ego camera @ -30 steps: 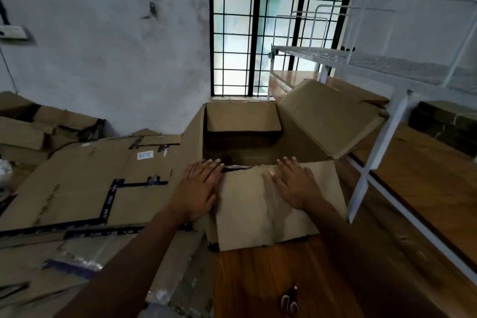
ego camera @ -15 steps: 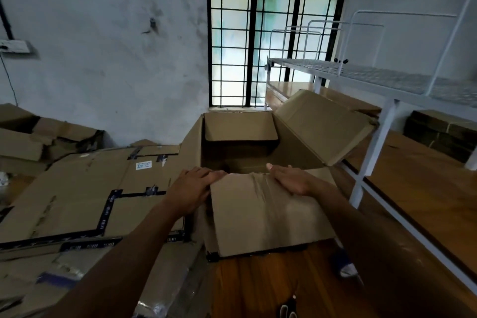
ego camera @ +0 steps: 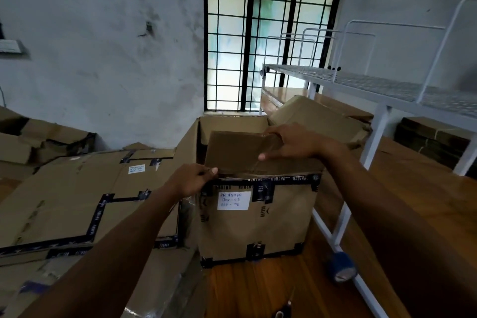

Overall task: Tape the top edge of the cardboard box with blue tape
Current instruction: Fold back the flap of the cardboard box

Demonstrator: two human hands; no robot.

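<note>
An open cardboard box [ego camera: 258, 224] stands on the wooden floor in front of me, with dark printed tape along its front edges and a white handwritten label [ego camera: 233, 200]. Its near flap [ego camera: 237, 152] is raised and tilted inward over the opening. My left hand [ego camera: 192, 179] pinches the flap's lower left corner at the box's top edge. My right hand [ego camera: 294, 143] grips the flap's upper right edge. The far flap and the right flap [ego camera: 317, 117] stand open. A blue tape roll [ego camera: 342, 266] lies on the floor to the right of the box, apart from both hands.
Flattened taped cartons [ego camera: 77, 196] are piled against the box's left side. A white metal bed frame [ego camera: 382, 121] stands close on the right, its leg beside the tape roll. A barred window [ego camera: 268, 44] is behind. A small dark object [ego camera: 284, 311] lies on the floor near me.
The near flap was lying folded outward under both flat hands; now both hands grip it and have lifted it up over the opening. My view has dropped back, showing the box front and tape roll.
</note>
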